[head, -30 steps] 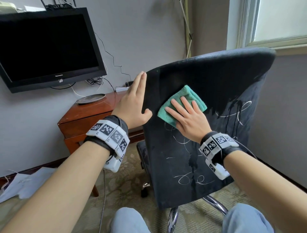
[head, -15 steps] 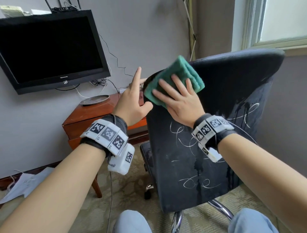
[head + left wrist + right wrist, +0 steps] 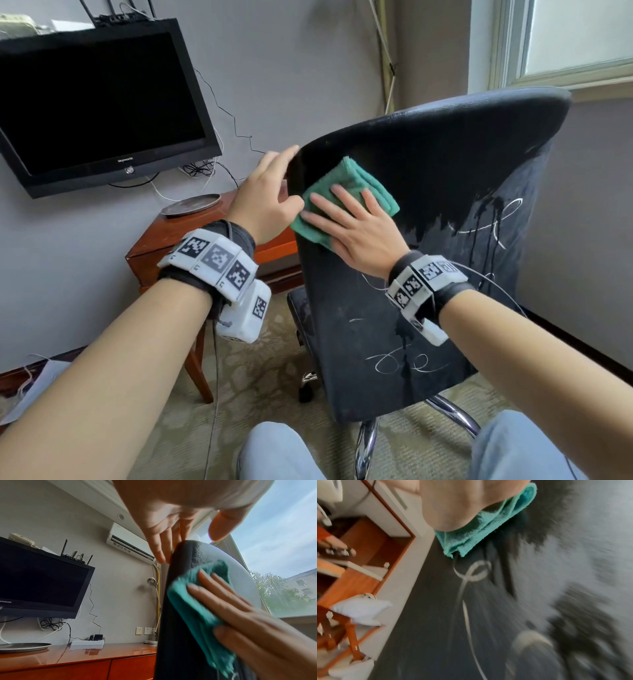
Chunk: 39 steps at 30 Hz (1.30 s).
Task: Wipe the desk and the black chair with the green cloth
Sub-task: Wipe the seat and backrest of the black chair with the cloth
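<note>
R hand [image 3: 359, 236] fingers straight, pressing green cloth [image 3: 352, 192] flat vs back of black chair [image 3: 428, 308], upper left part, above white scribbles | L hand [image 3: 267, 202] relaxed, fingers straight, bracing chair's left edge, thumb just beside cloth | desk [image 3: 205, 236] sitting left, behind chair, w/ metal plate [image 3: 190, 204] on it

Folded green cloth [image 3: 346, 195] flat against black chair [image 3: 428, 205]

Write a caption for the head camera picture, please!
Right hand presses the green cloth flat on the black chair back while the left hand steadies its edge.
</note>
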Tool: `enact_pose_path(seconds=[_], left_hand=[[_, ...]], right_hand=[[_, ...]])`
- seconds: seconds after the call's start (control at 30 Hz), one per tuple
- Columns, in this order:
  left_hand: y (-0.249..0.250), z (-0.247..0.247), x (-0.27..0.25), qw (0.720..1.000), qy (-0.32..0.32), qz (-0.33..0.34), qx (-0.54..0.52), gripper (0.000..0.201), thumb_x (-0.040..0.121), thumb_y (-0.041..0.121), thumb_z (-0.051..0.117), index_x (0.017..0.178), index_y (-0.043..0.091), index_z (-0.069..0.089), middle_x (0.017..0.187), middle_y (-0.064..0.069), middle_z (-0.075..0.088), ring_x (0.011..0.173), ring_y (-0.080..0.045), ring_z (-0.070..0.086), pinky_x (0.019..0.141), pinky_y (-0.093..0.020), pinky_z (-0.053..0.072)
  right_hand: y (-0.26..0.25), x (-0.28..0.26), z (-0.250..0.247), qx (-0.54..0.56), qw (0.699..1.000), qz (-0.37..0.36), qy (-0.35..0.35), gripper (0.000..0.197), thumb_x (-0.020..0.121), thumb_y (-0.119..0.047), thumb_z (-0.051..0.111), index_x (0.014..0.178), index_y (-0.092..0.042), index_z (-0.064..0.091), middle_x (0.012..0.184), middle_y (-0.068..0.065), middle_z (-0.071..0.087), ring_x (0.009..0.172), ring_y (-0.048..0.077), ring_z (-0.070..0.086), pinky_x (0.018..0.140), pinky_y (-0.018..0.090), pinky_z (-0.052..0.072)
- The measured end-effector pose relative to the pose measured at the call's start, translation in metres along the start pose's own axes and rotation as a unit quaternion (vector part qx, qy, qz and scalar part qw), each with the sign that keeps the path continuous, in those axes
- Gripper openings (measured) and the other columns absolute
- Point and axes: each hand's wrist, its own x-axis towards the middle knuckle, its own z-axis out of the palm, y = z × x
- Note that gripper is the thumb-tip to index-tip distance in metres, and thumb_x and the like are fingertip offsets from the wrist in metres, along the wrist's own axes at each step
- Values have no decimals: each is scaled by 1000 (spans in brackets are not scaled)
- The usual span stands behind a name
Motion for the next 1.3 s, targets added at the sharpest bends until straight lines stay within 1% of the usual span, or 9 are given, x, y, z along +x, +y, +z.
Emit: enact_pose_path(seconds=[0.07, 0.17, 0.33, 0.53, 0.7, 0.83, 1.0, 1.2, 1.3], left_hand=[[0, -3, 2, 1000, 5, -1, -6, 71, 68, 22, 44, 138, 12, 43, 129, -7, 49, 111, -12, 49, 91, -11, 33], [2, -5, 1, 1000, 2, -4, 4, 70, 68, 26, 45, 137, 15, 43, 129, -5, 48, 113, -20, 51, 93, -27, 38], [3, 6, -4, 999, 0, -7, 32, 79, 68, 29, 47, 144, 12, 32, 133, -8, 41, 118, -26, 48, 97, -35, 37], [3, 17, 0, 999, 35, -20, 0, 73, 67, 28, 50, 136, 11, 38, 125, -9, 41, 110, -28, 50, 96, -42, 42], [8, 36, -1, 995, 90, -29, 7, 76, 68, 25, 50, 139, 5, 33, 130, -14, 37, 113, -29, 47, 95, -36, 39], [14, 53, -3, 992, 120, -28, 10, 80, 71, 23, 52, 143, 0, 26, 139, -20, 32, 123, -33, 42, 101, -34, 35], [17, 67, -2, 985, 169, -28, 34, 82, 73, 24, 58, 142, -4, 27, 139, -22, 34, 124, -35, 43, 102, -42, 41], [28, 82, 5, 971, 230, -54, 43, 84, 70, 33, 54, 139, -9, 30, 137, -24, 39, 125, -37, 42, 103, -53, 36], [29, 86, 8, 969, 229, -67, 67, 87, 71, 37, 51, 141, -9, 28, 140, -23, 37, 129, -37, 39, 105, -55, 32]], right_hand=[[-12, 21, -7, 30, 998, 49, 35, 53, 88, -32, 40, 141, -25, 39, 148, 1, 41, 136, 28, 26, 104, 52, 24], [-28, 22, -2, 63, 995, 72, 32, 53, 86, -30, 43, 139, -25, 46, 148, 2, 40, 138, 30, 22, 106, 60, 22], [-30, -40, 28, 36, 998, 18, -47, 55, 89, -31, 42, 143, -30, 35, 150, -1, 33, 139, 30, 21, 103, 63, 25], [-14, -106, 43, 12, 994, -9, -110, 57, 89, -34, 39, 145, -32, 28, 150, -5, 28, 134, 28, 29, 99, 57, 35], [36, -67, 13, 16, 983, 171, -60, 54, 89, -30, 36, 143, -29, 31, 147, 6, 40, 135, 33, 31, 100, 55, 38], [58, -31, -7, 95, 935, 342, 11, 57, 92, -28, 30, 149, -24, 26, 156, 11, 19, 144, 37, 14, 113, 53, 19], [41, -21, 2, 157, 905, 383, 97, 58, 90, -20, 38, 147, -18, 30, 156, 14, 18, 144, 39, 9, 115, 51, 6], [-4, -107, 44, 148, 934, 318, -60, 58, 86, -24, 39, 144, -25, 29, 151, 13, 32, 139, 40, 20, 108, 61, 23], [7, -117, 38, 137, 941, 288, -114, 56, 88, -26, 36, 143, -26, 28, 149, 13, 36, 137, 42, 27, 104, 60, 32]])
